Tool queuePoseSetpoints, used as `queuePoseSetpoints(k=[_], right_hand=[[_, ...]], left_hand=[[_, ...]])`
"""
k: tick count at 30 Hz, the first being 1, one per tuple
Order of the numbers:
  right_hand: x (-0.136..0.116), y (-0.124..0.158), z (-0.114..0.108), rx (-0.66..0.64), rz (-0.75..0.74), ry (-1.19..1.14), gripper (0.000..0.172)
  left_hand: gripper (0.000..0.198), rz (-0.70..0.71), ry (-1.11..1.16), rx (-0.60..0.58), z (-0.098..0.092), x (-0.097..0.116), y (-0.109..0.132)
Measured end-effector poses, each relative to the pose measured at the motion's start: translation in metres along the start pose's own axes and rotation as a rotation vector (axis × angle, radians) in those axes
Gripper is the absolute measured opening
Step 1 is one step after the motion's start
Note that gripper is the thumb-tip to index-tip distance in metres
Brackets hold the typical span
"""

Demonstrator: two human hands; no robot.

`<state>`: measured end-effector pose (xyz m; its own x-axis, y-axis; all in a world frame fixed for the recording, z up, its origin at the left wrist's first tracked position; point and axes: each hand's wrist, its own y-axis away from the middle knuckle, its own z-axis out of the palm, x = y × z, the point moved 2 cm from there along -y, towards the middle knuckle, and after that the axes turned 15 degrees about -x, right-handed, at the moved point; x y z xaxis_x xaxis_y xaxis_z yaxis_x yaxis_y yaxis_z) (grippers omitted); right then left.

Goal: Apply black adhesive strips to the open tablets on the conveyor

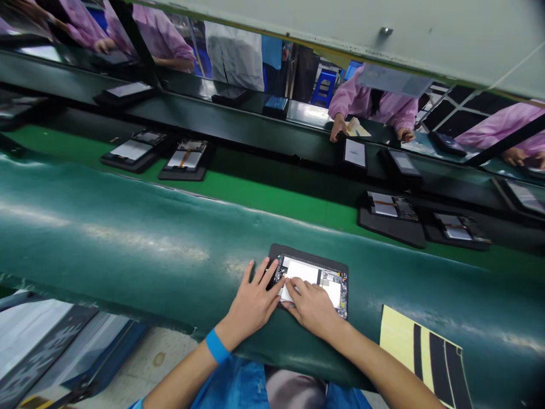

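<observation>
An opened tablet (303, 271) lies on a black foam pad (313, 254) on the green mat, its white battery and circuit board showing. My left hand (253, 298) rests at the tablet's left end, fingers spread, the fingertips on the pad and the frame's edge. A blue band circles that wrist. My right hand (313, 307) is over the lower middle of the tablet, fingers curled and pressed together near its left part. Whatever those fingertips pinch, if anything, is hidden. To the right lies a yellow sheet (395, 332) with black strips.
Beyond the mat runs a green conveyor (272, 190) carrying opened tablets on black pads, such as this tablet (187, 156) and this one (385, 204). A raised ledge behind holds more devices. Co-workers in pink sleeves (344, 99) sit opposite. A white panel (383, 40) hangs overhead.
</observation>
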<state>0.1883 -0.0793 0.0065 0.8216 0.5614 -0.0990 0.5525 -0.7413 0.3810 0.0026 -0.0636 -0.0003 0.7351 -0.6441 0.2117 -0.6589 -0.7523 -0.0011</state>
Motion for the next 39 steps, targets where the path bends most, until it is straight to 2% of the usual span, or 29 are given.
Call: queuePoseSetpoints(k=[6, 15, 24, 32, 36, 39], right_hand=[[0.005, 0.001, -0.01, -0.048, -0.003, -0.013, 0.05], [0.002, 0.001, -0.008, -0.066, -0.014, -0.078, 0.054], [0.007, 0.006, -0.021, -0.11, -0.054, -0.108, 0.065], [0.004, 0.008, -0.03, -0.146, -0.053, -0.145, 0.061], [0.012, 0.012, -0.03, -0.06, -0.046, -0.241, 0.063], [0.021, 0.015, -0.029, 0.105, -0.026, -0.371, 0.047]], left_hand=[[0.042, -0.025, 0.041, -0.018, 0.003, -0.003, 0.004], [0.039, -0.031, 0.052, -0.007, 0.003, -0.007, 0.008], [0.04, 0.012, -0.005, -0.062, 0.0, -0.011, 0.006], [0.045, 0.047, -0.03, -0.069, 0.0, -0.01, 0.001], [0.043, 0.047, 0.09, -0.071, -0.006, -0.01, 0.005], [0.049, 0.02, 0.431, -0.048, -0.016, -0.012, 0.012]])
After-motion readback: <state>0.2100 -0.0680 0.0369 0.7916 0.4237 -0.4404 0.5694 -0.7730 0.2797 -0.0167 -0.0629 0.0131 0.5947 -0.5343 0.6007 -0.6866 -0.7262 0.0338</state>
